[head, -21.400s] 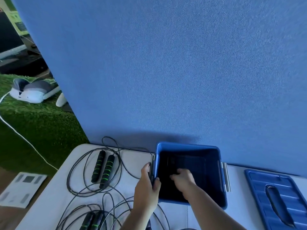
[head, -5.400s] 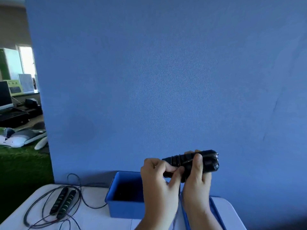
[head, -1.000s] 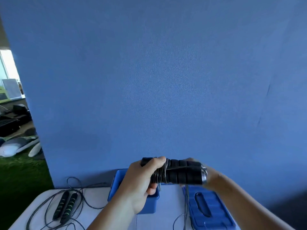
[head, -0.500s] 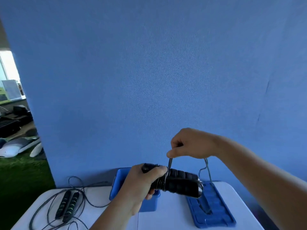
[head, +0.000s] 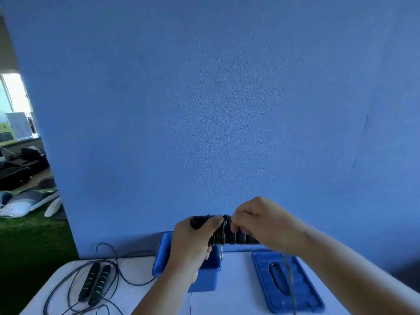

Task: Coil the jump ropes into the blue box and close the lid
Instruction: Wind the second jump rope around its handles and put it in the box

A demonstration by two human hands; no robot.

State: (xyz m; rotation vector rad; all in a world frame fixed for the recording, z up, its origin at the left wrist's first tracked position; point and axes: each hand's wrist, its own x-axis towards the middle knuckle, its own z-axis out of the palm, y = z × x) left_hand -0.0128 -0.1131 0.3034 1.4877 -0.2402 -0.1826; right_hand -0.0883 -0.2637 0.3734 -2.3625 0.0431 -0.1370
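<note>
**Above the blue box (head: pixel 209 278), both your hands hold the black jump rope (head: pixel 238 238)**

Over the far side of the bench (head: pixel 231 298), the head view shows you holding the rope's two black handles side by side. They lie roughly level in the air, above the open top of the box. Your left hand (head: pixel 193 242) is wrapped around the left end of the handles, with the thumb laid along the top. Your right hand (head: pixel 261 221) reaches over from the right with its fingers curled, pinching at the turns of cord wound around the middle of the handles. A short loop of cord (head: pixel 221 253) hangs below the turns. A loose strand (head: pixel 290 280) trails down from under your right wrist and crosses the lid (head: pixel 304 292).

The box stands on the bench close to the blue partition (head: pixel 216 110). Your left hand and forearm hide its inside, so you cannot tell what it holds. The lid lies flat on the bench to the right of the box and apart from it, with its oval grip recess facing up.

Left of the box, a second jump rope (head: pixel 95 280) lies on the bench. Its green-banded handles sit side by side and its cord sprawls in loose loops around them. Past the left edge of the partition you can see green turf (head: pixel 27 242) with blurred white items on it.
</note>
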